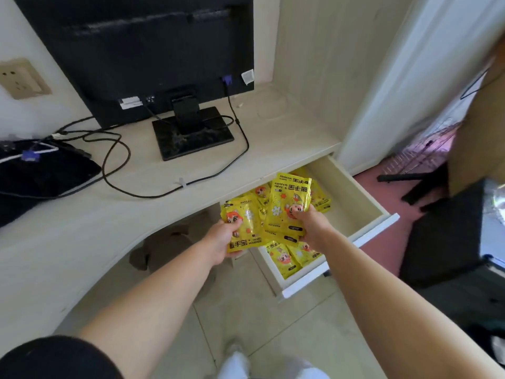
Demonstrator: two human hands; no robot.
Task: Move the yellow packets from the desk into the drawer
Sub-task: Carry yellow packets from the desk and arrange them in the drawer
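Both arms reach forward over the left edge of the open drawer point(355, 192). The left hand point(221, 239) pinches one yellow hand-warmer packet point(246, 222). The right hand point(314, 225) grips a small stack point(289, 198). The loose packets point(287, 258) in the drawer overlap too much to count.

"HAND WARMER" on yellow packets point(289, 203), "暖手宝" beside it

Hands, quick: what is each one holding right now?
Left hand: grips a yellow packet.
Right hand: grips a second packet over the drawer.

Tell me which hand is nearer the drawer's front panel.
Right. The right hand is over the drawer, near the front panel; the left hand is outside it, further left.
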